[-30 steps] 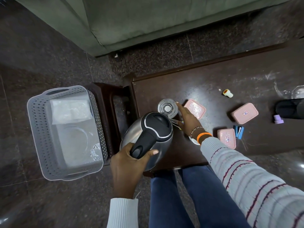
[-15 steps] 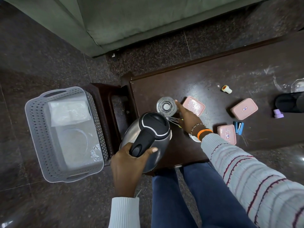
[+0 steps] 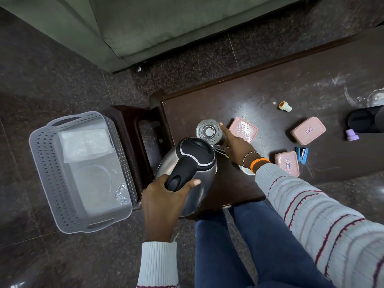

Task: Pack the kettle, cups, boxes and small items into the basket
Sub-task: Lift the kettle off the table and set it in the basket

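Holding the kettle [image 3: 187,173] by its black handle, our left hand [image 3: 164,202] has fingers and thumb wrapped round the grip; the steel body hangs at the near left corner of the table [image 3: 249,96], tilted, lid shut.

Item: right hand [image 3: 234,146]. It reaches to the glass cup [image 3: 208,132], forefinger laid against the cup's right wall. We cannot tell whether the other fingers close on anything; a thin metal piece shows just under the palm, beside the kettle lid.

Item: basket [image 3: 41,163]. It stands on the floor, left of the table and apart from it, with clear wrapping and a white packet inside. A dark stool [image 3: 128,129] lies between basket and table.

Item: three pink boxes, the far one [image 3: 243,129] just right of the cup, one [image 3: 308,130] further right, one [image 3: 287,163] nearer us. A blue stapler [image 3: 302,155], a small yellow-capped piece [image 3: 285,106] and a lilac cap [image 3: 351,135] lie scattered to the right.

Risks, as we judge them:
- Kettle and cup sit close; a swing leftward with the kettle may clip the glass or the reaching hand and topple the cup.
- A one-finger touch gives no hold on smooth glass; it may slide or tip.
- Carried tilted across the stool, the kettle may knock the basket rim or crush the wrapping within.
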The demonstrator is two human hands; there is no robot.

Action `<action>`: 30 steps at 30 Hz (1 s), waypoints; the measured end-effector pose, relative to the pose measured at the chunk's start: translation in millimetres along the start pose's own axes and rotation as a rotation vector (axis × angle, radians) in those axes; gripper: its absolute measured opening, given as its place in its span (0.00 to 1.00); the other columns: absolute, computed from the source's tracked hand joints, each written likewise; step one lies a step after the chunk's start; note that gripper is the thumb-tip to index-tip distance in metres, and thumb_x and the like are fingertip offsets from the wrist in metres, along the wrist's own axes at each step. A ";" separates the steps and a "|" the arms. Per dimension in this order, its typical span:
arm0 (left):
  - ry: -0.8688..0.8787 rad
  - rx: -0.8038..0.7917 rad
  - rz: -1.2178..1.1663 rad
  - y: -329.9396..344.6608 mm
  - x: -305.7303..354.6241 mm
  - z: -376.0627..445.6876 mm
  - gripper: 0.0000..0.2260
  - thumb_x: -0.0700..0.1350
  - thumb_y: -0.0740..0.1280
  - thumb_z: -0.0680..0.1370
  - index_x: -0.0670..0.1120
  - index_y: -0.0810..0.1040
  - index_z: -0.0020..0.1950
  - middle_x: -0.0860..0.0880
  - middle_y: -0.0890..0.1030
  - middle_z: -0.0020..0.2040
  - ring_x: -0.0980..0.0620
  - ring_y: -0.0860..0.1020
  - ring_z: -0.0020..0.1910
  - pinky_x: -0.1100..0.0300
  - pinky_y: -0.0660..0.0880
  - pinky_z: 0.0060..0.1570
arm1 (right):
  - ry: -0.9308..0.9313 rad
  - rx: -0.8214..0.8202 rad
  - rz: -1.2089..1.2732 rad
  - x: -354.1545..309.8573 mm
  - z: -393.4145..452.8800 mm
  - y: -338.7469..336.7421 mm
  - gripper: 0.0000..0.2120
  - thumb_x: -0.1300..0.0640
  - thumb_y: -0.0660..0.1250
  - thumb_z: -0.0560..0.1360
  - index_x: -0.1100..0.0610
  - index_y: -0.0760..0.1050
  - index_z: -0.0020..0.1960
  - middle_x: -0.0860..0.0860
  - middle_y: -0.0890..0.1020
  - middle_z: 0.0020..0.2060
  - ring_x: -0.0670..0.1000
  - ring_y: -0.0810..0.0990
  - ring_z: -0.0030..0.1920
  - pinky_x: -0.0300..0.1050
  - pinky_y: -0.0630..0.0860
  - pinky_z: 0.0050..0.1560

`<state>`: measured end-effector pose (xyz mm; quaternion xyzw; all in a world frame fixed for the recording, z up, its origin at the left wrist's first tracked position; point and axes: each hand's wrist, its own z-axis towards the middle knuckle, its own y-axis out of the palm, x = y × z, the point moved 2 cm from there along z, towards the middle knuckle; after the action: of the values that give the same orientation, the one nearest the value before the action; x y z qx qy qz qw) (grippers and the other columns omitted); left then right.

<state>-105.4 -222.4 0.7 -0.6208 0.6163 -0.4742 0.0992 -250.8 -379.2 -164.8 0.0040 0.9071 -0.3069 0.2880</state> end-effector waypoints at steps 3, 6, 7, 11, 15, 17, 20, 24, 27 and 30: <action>-0.002 -0.007 0.004 0.1 2.2 0.4 0.24 0.63 0.75 0.57 0.47 0.67 0.25 0.58 0.71 0.20 0.58 0.67 0.22 0.64 0.61 0.26 | -0.017 -0.010 0.002 -0.6 -0.8 -1.5 0.36 0.66 0.59 0.74 0.49 0.46 0.75 0.64 0.81 0.49 0.65 0.80 0.47 0.59 0.77 0.53; -0.018 -0.021 0.000 -0.3 3.4 1.7 0.23 0.64 0.74 0.57 0.48 0.70 0.26 0.62 0.72 0.21 0.58 0.68 0.23 0.64 0.62 0.26 | -0.014 -0.024 -0.003 -0.4 -1.1 -2.6 0.37 0.65 0.59 0.74 0.49 0.45 0.75 0.64 0.82 0.49 0.65 0.80 0.47 0.59 0.77 0.52; -0.024 -0.023 -0.001 -0.6 4.0 1.7 0.22 0.64 0.74 0.56 0.48 0.70 0.26 0.63 0.72 0.21 0.58 0.69 0.22 0.64 0.62 0.26 | -0.016 -0.028 -0.004 -0.2 -1.4 -2.7 0.37 0.66 0.59 0.74 0.49 0.45 0.75 0.64 0.82 0.49 0.65 0.80 0.47 0.59 0.77 0.52; -0.028 -0.036 -0.010 -1.6 4.8 -0.6 0.23 0.63 0.74 0.57 0.49 0.67 0.24 0.64 0.72 0.21 0.65 0.72 0.24 0.65 0.61 0.26 | -0.021 -0.041 -0.002 0.5 -1.1 -3.2 0.37 0.66 0.60 0.74 0.49 0.45 0.75 0.64 0.81 0.50 0.65 0.80 0.48 0.58 0.77 0.54; -0.025 -0.052 -0.008 -3.0 4.6 0.8 0.24 0.65 0.74 0.57 0.49 0.66 0.24 0.62 0.71 0.19 0.58 0.69 0.21 0.64 0.61 0.27 | -0.014 -0.064 -0.001 1.0 0.1 -3.5 0.38 0.65 0.60 0.74 0.48 0.44 0.75 0.63 0.82 0.50 0.65 0.80 0.49 0.57 0.77 0.55; -0.024 -0.055 -0.007 -3.0 5.5 1.8 0.24 0.66 0.73 0.56 0.49 0.66 0.24 0.62 0.71 0.19 0.58 0.67 0.22 0.63 0.61 0.27 | -0.012 -0.064 -0.006 1.9 0.4 -3.3 0.38 0.65 0.60 0.74 0.48 0.43 0.75 0.64 0.82 0.50 0.65 0.80 0.49 0.59 0.77 0.54; -0.024 -0.048 -0.004 -3.0 7.3 2.1 0.25 0.64 0.74 0.58 0.50 0.64 0.23 0.61 0.71 0.19 0.58 0.67 0.20 0.64 0.60 0.26 | -0.017 -0.062 -0.007 3.2 1.5 -2.5 0.38 0.65 0.60 0.74 0.48 0.43 0.75 0.64 0.82 0.50 0.65 0.80 0.48 0.59 0.77 0.54; -0.025 -0.047 -0.017 -3.4 8.8 1.8 0.25 0.63 0.75 0.58 0.49 0.63 0.21 0.60 0.70 0.18 0.59 0.69 0.21 0.64 0.60 0.27 | -0.010 -0.069 -0.003 5.5 3.3 -1.9 0.38 0.65 0.59 0.74 0.48 0.43 0.75 0.64 0.82 0.49 0.65 0.80 0.47 0.56 0.77 0.53; -0.019 -0.053 -0.025 -3.9 10.4 0.8 0.25 0.61 0.76 0.59 0.49 0.63 0.21 0.60 0.70 0.18 0.64 0.70 0.22 0.64 0.60 0.27 | -0.001 -0.076 -0.005 6.7 4.1 -1.6 0.38 0.65 0.59 0.74 0.47 0.43 0.75 0.63 0.82 0.50 0.64 0.80 0.48 0.57 0.77 0.54; -0.020 -0.058 -0.026 -4.7 11.6 0.1 0.25 0.61 0.76 0.59 0.49 0.63 0.21 0.60 0.70 0.18 0.64 0.70 0.22 0.64 0.60 0.27 | -0.003 -0.085 -0.001 7.4 4.7 -2.3 0.39 0.65 0.59 0.73 0.46 0.42 0.75 0.63 0.82 0.50 0.64 0.80 0.48 0.57 0.77 0.54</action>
<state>-104.6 -231.5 9.4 -0.6361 0.6208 -0.4510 0.0813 -255.0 -385.0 -170.4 -0.0092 0.9189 -0.2683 0.2890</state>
